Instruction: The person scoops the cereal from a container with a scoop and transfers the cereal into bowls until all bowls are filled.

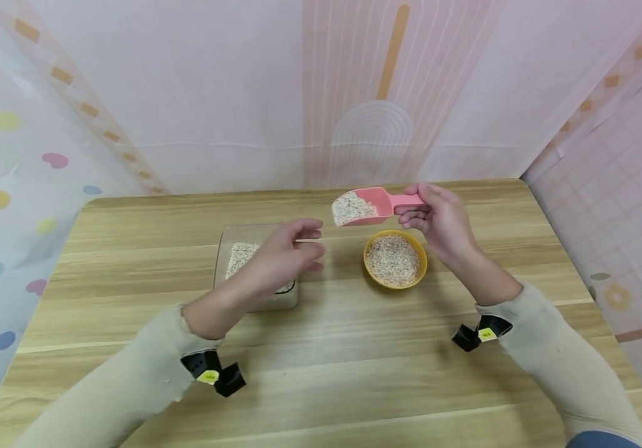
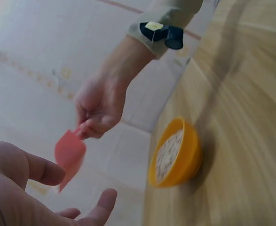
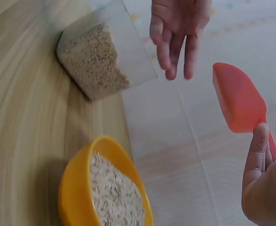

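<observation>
One pink scoop, light, stiff, grain-laden; right hand pinches handle, keep level. Left hand fingers loose, empty, above clear container.

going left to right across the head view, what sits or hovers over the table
clear container of grain → left hand → pink scoop full of grain → yellow bowl of grain → right hand gripping the scoop's handle
</observation>
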